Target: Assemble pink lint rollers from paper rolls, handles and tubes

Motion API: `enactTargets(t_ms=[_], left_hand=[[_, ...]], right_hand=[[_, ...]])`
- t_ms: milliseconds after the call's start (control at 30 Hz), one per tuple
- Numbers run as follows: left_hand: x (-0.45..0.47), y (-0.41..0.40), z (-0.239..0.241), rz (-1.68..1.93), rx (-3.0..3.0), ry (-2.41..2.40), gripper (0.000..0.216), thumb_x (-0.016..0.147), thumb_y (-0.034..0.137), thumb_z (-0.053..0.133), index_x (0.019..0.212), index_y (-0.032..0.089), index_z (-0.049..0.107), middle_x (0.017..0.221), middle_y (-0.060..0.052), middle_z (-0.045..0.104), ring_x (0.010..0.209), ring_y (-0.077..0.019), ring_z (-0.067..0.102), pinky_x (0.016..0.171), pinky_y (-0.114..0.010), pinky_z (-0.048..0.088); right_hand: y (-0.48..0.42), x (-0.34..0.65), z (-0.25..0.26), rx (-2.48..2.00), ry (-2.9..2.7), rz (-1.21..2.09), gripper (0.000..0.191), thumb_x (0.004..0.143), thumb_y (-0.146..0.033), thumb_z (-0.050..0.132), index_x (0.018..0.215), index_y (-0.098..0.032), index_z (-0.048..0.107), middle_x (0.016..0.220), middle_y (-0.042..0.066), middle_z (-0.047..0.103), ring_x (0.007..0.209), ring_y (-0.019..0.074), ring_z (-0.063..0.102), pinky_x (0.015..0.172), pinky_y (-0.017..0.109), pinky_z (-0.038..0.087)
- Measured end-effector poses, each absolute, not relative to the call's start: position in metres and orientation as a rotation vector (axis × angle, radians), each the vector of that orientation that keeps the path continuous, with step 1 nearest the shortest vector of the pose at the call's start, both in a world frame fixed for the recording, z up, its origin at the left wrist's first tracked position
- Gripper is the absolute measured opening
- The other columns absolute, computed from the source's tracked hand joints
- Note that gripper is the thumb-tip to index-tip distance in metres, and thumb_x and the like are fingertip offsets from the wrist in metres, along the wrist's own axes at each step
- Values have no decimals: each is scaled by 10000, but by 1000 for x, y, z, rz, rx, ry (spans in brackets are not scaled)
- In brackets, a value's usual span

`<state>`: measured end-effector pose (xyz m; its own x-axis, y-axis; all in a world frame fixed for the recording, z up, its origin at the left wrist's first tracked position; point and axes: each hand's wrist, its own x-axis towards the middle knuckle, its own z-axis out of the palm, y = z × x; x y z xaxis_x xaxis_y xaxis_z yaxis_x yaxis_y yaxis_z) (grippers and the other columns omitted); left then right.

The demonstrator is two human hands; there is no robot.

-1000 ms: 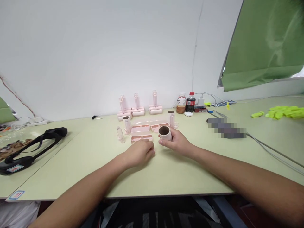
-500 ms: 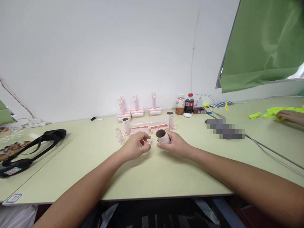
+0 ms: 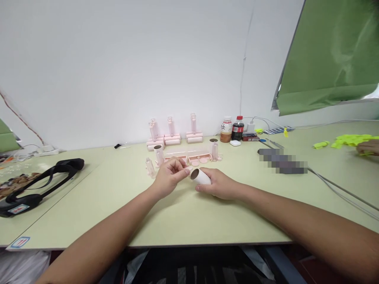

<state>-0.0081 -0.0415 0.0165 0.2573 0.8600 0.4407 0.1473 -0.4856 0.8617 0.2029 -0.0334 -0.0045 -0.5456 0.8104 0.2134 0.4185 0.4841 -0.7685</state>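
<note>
My right hand is wrapped round a white paper roll with a brown core, its open end turned left toward my other hand. My left hand is raised just off the table with fingertips pinched on a small pale pink piece, held right at the roll's open end. Behind my hands lie pink trays with small pink discs, and loose pink handles stand beside them.
Three assembled pink rollers stand by the wall. Two bottles and a charger sit at the back right. A black headset lies at the left. Another person's hand touches yellow-green pieces at the far right. Cables cross the right side.
My left hand has lifted from the table with a small pink piece and come up to the roll's end. My right hand has tipped the roll onto its side, opening leftward.
</note>
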Motion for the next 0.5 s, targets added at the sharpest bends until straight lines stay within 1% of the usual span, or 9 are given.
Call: enactTargets(t_ms=[100, 200, 367, 500], left_hand=[[-4, -45, 9, 1270, 1921, 829, 276, 771, 327, 705, 648, 178, 508, 959, -52, 580, 960, -183, 578, 856, -358, 483], [-2, -47, 4, 1278, 2014, 812, 223, 787, 320, 698, 690, 188, 546, 976, -54, 593, 1007, -190, 573, 921, -383, 458], [-2, -49, 6, 1269, 2089, 849, 232, 790, 331, 694, 680, 195, 541, 985, -58, 616, 1005, -195, 578, 934, -390, 449], [-3, -50, 9, 1247, 2121, 869, 240, 789, 339, 689, 674, 197, 534, 979, -63, 635, 984, -202, 591, 909, -388, 462]], right_hand=[[-35, 202, -5, -979, -2167, 909, 291, 765, -374, 692, 967, -177, 620, 853, 11, 609, 753, 169, 523, 643, 260, 393], [-37, 200, -6, -951, -2141, 927, 290, 768, -378, 693, 961, -177, 613, 825, 3, 591, 727, 157, 504, 622, 250, 378], [-37, 199, -6, -913, -2142, 949, 295, 762, -398, 697, 929, -172, 607, 773, -11, 559, 684, 143, 469, 598, 246, 363], [-36, 200, -8, -910, -2145, 926, 300, 763, -401, 697, 936, -172, 609, 796, -7, 569, 707, 150, 484, 608, 248, 376]])
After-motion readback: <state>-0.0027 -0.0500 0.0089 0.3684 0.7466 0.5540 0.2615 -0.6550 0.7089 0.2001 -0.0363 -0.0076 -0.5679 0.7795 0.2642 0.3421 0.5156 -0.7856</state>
